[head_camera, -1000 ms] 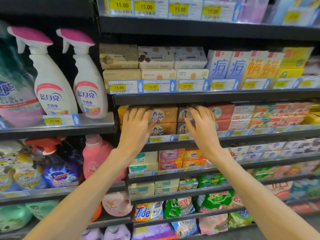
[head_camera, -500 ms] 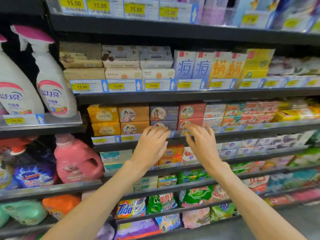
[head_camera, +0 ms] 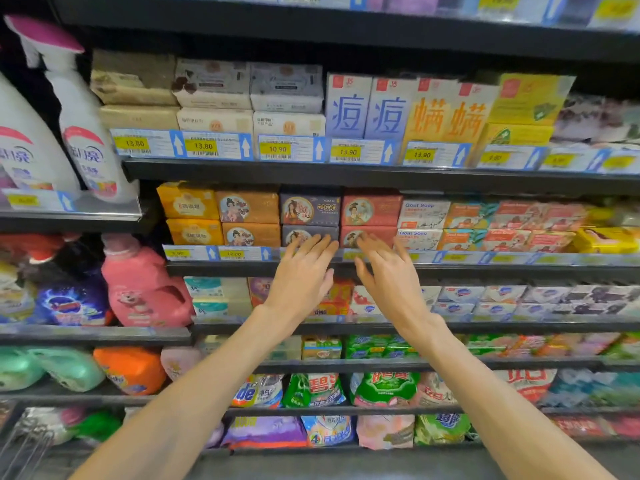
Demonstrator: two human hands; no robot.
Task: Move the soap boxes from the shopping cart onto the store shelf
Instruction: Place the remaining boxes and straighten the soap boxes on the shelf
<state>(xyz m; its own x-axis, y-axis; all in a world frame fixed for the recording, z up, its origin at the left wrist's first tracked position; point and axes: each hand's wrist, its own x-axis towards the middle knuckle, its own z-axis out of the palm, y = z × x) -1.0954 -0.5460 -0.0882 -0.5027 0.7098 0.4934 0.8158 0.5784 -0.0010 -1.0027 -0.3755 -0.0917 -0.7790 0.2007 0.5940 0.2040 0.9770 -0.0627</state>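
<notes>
Store shelving, dark metal, many tiers, filling the whole view. Spray bottles and pink detergent jug on the left bays. Bagged washing powder on the low tiers. Corner of wire shopping cart just visible bottom left; contents not readable from here.

Both bare forearms stretched up from bottom edge toward the middle soap tier. Left hand open, fingers spread, empty, fingertips over the price rail just below the purple soap boxes. Right hand also open and empty, fingers splayed, tips in front of the lower red soap box; actual contact not certain, slight blur.

Soap boxes on that tier stacked two high: yellow boxes, orange boxes, purple, then red, all fronts facing out, edges flush with neighbours. Goat soap boxes further right. Price tags along every rail.

Step in hand, judged: release/tidy at the shelf, boxes seated in the purple and red columns, nothing gripped. No soap box in either hand, none seen in the cart corner.

Next move likely: pull both hands clear of the rail without dragging the lower boxes forward, then turn down-left to the cart for another box if any remain. Small risk: fingertip catching the front box or the tag strip.
</notes>
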